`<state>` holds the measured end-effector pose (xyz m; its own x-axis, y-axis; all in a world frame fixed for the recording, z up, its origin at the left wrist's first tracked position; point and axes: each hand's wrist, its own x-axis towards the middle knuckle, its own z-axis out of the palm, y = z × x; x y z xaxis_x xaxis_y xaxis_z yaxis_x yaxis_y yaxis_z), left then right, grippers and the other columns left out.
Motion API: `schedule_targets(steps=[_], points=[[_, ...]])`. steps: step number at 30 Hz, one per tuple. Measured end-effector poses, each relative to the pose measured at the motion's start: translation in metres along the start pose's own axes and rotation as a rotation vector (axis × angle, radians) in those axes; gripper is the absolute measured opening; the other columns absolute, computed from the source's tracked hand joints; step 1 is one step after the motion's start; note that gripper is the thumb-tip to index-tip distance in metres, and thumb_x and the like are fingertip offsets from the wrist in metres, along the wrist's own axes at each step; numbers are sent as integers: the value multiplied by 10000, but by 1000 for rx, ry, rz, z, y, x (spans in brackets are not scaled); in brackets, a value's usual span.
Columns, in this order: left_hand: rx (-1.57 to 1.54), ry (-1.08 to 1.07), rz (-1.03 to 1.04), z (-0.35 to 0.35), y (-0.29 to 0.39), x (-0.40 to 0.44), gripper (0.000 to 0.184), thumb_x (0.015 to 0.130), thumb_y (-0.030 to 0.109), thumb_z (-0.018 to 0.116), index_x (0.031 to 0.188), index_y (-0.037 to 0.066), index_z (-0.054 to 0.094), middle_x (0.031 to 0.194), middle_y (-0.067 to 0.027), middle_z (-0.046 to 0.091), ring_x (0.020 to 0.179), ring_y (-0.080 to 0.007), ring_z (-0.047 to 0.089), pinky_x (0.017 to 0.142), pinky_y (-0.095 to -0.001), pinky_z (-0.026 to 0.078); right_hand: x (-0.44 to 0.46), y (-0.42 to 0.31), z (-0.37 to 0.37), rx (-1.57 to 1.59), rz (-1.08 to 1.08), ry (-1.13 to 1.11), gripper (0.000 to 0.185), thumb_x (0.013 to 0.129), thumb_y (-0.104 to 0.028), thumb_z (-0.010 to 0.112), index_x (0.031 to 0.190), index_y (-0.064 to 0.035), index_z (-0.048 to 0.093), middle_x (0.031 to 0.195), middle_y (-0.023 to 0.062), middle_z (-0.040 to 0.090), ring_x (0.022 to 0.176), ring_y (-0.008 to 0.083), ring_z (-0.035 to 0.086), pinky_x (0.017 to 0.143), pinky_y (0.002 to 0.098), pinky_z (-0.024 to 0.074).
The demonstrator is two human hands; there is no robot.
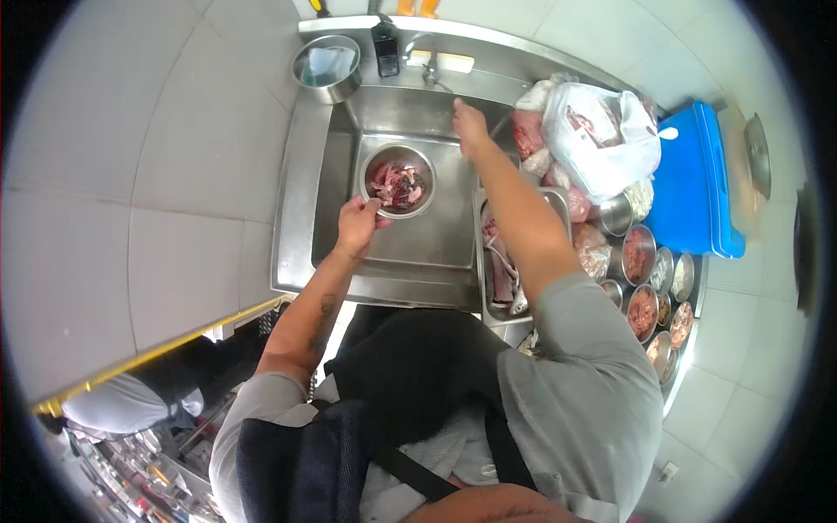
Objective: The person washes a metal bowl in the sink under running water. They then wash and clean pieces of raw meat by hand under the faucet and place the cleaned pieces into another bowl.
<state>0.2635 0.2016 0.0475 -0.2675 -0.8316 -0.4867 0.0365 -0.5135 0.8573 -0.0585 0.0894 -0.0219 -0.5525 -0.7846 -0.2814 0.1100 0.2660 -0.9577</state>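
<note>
Right now, your left hand (357, 227) holds the round, silver-coloured metal bowl (401, 152) by its near-left rim, the thumb and fingers closed on the edge. The bowl sits inside the wide stainless-steel sink (436, 246), left of the basin's middle, with a heap of dark-red and pink raw meat pieces (398, 185) in it. Your right hand (471, 129) is out over the far right part of the basin, near the slim silver metal faucet (430, 73); its fingers look drawn in, but you cannot tell from this angle whether they grip anything.

The bowl should be stiff and fairly light by itself, with the meat adding a modest load. Its smooth metal will probably turn slick when wet, so a one-sided pinch may let it tip; taking opposite sides of the rim would hold it steadier. The pieces themselves are likely soft, limp and slippery, better scooped from beneath in a cupped palm than pinched singly.
</note>
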Motion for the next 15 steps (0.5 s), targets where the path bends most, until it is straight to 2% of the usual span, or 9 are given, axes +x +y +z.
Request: schedule_targets(steps=[1, 2, 4, 5, 7, 8, 10, 12, 15], points=[[22, 26, 3, -4, 7, 11, 177, 971, 118, 575, 972, -35, 664, 916, -89, 701, 751, -150, 686, 660, -278, 610, 28, -4, 11, 198, 216, 90, 447, 1000, -325, 589, 1291, 13, 573, 1104, 109, 657, 1035, 247, 618, 956, 357, 479], [15, 29, -4, -9, 7, 24, 177, 971, 118, 575, 972, -35, 664, 916, -89, 701, 751, -150, 686, 660, -278, 610, 49, -9, 16, 190, 221, 90, 447, 1000, -325, 589, 1291, 13, 573, 1104, 109, 657, 1035, 247, 618, 956, 357, 479], [-23, -14, -12, -19, 4, 53, 182, 960, 115, 579, 970, -42, 670, 917, -97, 697, 733, -157, 686, 645, -285, 613, 74, -20, 21, 698, 224, 139, 345, 1007, -292, 571, 1204, -9, 570, 1032, 94, 635, 932, 246, 624, 871, 332, 519], [-23, -12, -29, -23, 3, 69, 182, 960, 115, 579, 970, -42, 670, 917, -97, 697, 733, -157, 686, 645, -285, 613, 67, -29, 26, 692, 239, 146, 345, 1007, -292, 571, 1204, -9, 570, 1032, 94, 635, 932, 246, 624, 871, 332, 519], [47, -23, 33, -25, 3, 100, 185, 950, 123, 594, 964, -42, 674, 892, -106, 691, 709, -162, 683, 614, -292, 609, 32, -50, 29, 671, 48, 202, 302, 1010, -289, 533, 1176, -64, 646, 1136, 82, 668, 1028, 225, 634, 904, 358, 496], [46, -31, 19, -24, 7, 110, 185, 950, 123, 594, 964, -42, 674, 892, -106, 691, 709, -162, 683, 614, -292, 609, 19, -36, 31, -23, -174, 153, 251, 992, -267, 552, 1150, -90, 636, 982, 103, 705, 931, 231, 675, 824, 344, 538], [142, 0, 30, -12, 31, 126, 201, 942, 142, 614, 953, -50, 672, 851, -108, 685, 699, -168, 682, 596, -298, 605, -23, -36, 53, -537, -626, -141, 232, 932, -271, 622, 1101, -116, 654, 881, 122, 709, 869, 274, 706, 797, 412, 564], [245, 5, 41, 0, 61, 132, 195, 939, 134, 615, 949, -53, 671, 832, -106, 681, 696, -169, 680, 592, -297, 605, -59, -59, 82, -881, -696, -404, 440, 763, -144, 764, 1184, -153, 639, 1080, 149, 690, 996, 339, 681, 849, 426, 552], [358, -5, 60, 12, 77, 137, 179, 934, 117, 616, 946, -54, 669, 812, -107, 679, 696, -174, 680, 588, -295, 608, -64, -42, 112, -1177, -553, -211, 337, 751, -193, 781, 1076, -169, 692, 1015, 147, 714, 970, 361, 679, 835, 438, 540]])
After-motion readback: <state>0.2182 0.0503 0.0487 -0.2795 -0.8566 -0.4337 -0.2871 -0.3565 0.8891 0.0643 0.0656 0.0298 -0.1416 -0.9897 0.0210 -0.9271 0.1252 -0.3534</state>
